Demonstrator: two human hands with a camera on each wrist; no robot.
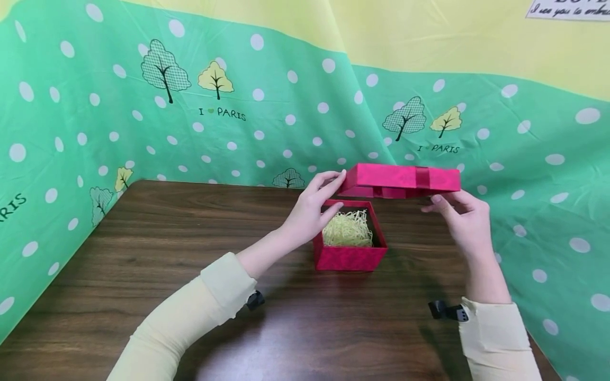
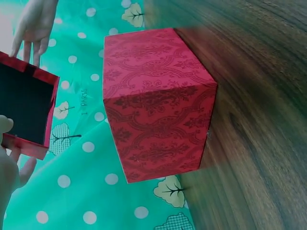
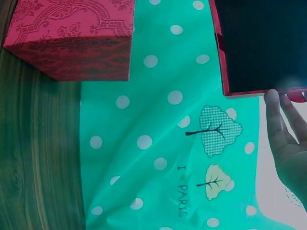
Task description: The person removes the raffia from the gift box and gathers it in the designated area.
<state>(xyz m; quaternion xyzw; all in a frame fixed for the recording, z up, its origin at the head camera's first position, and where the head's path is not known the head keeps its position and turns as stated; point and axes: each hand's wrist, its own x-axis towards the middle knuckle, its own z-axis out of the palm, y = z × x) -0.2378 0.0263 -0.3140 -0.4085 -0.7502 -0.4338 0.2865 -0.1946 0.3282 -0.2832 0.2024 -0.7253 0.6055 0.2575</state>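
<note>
Head view put the crimson lid (image 1: 397, 179), banded with darker ribbon (image 1: 422, 178), right of centre, raised behind the open box (image 1: 351, 259) of pale shredded filler (image 1: 349, 228); the left hand (image 1: 312, 209) and right hand (image 1: 469, 222) gripped opposite ends. It looked light and stiff, probably card that hard squeezing might dent, best taken by its edges. Left wrist view had its black inside (image 2: 24, 100) at far left, left thumb and fingers clamped about the near side. Right wrist view showed it upper right, right-hand fingertips on its lower edge, the embossed box upper left.
</note>
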